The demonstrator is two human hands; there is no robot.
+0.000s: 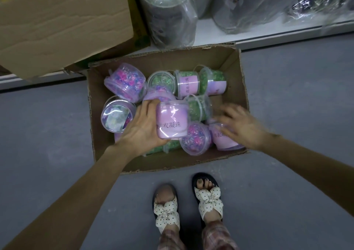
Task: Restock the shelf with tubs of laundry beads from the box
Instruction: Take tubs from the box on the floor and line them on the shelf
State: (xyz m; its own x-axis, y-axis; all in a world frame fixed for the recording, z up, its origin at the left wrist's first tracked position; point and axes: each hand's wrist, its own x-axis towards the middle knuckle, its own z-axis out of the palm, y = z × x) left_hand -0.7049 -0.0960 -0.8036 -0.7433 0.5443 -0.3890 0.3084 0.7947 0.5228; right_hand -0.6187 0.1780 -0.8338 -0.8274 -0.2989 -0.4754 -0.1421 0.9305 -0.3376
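An open cardboard box [237,81] sits on the grey floor, holding several clear tubs of laundry beads with lilac labels, some green-filled [212,81], some pink and purple [126,83]. My left hand [142,127] grips one green-bead tub [172,121] lying on its side in the middle of the box, label up. My right hand [241,125], blurred, reaches with spread fingers over another labelled tub [224,140] at the box's near right corner; whether it touches that tub I cannot tell.
A white bottom shelf [258,33] runs behind the box, bearing dark goods wrapped in clear plastic [168,14]. A larger cardboard box [63,25] stands at the left on the shelf. My feet in bow sandals [188,205] stand just before the box.
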